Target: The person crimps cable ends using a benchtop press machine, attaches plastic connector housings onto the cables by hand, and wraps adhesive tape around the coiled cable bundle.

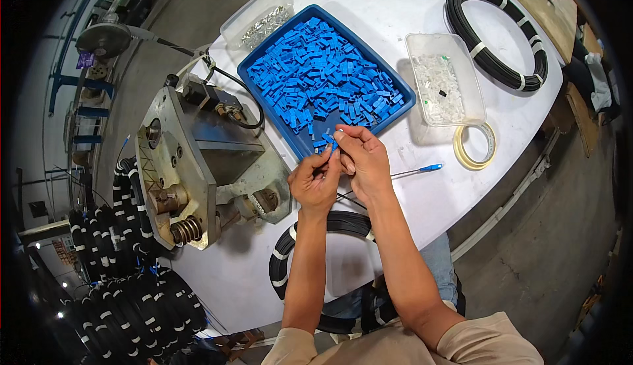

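Note:
Both my hands meet at the near corner of a blue tray (290, 142), fingers closed in a pinch. My left hand (315, 183) and my right hand (369, 166) hold a small blue connector (334, 146) between their fingertips, which partly cover it. Loose blue connector housings (326, 68) fill most of the tray. Under my forearms lies a coil of black cable (279, 263), bound with white bands. To the right of my right hand, a thin cable end with a blue connector (432, 167) rests on the white table.
A metal bench press (198, 160) stands at the left. Beyond the tray sits a clear bin of small metal parts (231, 27). Rightward are a clear box of whitish pieces (476, 104), a tape roll (459, 151) and another black cable coil (461, 32). Several coils (132, 305) hang lower left.

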The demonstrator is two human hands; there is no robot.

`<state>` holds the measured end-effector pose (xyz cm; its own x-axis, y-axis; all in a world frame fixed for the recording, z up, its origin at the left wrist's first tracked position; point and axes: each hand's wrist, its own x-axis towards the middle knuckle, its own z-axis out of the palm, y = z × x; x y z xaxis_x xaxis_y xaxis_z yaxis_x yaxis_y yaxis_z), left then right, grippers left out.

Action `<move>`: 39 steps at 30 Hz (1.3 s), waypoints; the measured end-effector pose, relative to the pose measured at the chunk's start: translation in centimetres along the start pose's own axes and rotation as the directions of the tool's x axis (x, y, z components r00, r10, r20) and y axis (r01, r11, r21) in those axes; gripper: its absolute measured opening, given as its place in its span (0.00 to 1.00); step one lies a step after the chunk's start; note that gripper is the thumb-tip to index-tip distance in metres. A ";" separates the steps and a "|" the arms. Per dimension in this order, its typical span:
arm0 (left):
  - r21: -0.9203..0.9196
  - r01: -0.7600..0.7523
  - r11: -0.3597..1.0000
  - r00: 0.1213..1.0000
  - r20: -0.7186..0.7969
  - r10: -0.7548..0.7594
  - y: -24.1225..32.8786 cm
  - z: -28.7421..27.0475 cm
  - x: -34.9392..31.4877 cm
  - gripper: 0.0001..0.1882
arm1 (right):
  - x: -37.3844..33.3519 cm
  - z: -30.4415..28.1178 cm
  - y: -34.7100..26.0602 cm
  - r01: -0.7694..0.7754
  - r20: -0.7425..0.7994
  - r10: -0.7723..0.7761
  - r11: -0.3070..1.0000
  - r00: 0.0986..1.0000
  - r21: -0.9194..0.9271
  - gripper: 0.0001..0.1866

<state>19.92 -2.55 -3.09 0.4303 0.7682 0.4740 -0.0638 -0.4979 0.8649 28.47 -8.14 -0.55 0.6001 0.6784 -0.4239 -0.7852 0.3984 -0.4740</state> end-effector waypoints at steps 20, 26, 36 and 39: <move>0.069 -0.131 0.989 0.957 0.269 0.108 4.1 3.2 2.2 0.08 | -3.6 -1.3 -6.3 0.340 0.024 -0.344 0.911 0.939 -0.232 0.14; 0.020 -0.048 0.999 0.886 0.462 0.034 7.4 9.6 2.8 0.14 | -4.8 -4.4 -12.2 0.427 -0.010 -0.475 0.799 0.880 -0.424 0.11; -0.109 0.068 0.992 0.898 0.439 -0.014 4.3 12.1 1.2 0.11 | -3.8 -5.6 -15.6 0.427 0.153 -0.483 0.530 0.862 -0.733 0.10; -0.162 0.159 0.974 0.937 0.334 -0.097 3.3 11.4 0.7 0.06 | -3.4 -5.3 -17.1 0.527 0.414 -0.374 0.285 0.830 -0.800 0.11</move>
<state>30.29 -8.26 -1.78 0.7108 0.6340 0.3047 -0.1395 -0.2976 0.9445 40.61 -20.56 4.88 0.7286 0.6695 0.1446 0.2147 -0.0227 -0.9764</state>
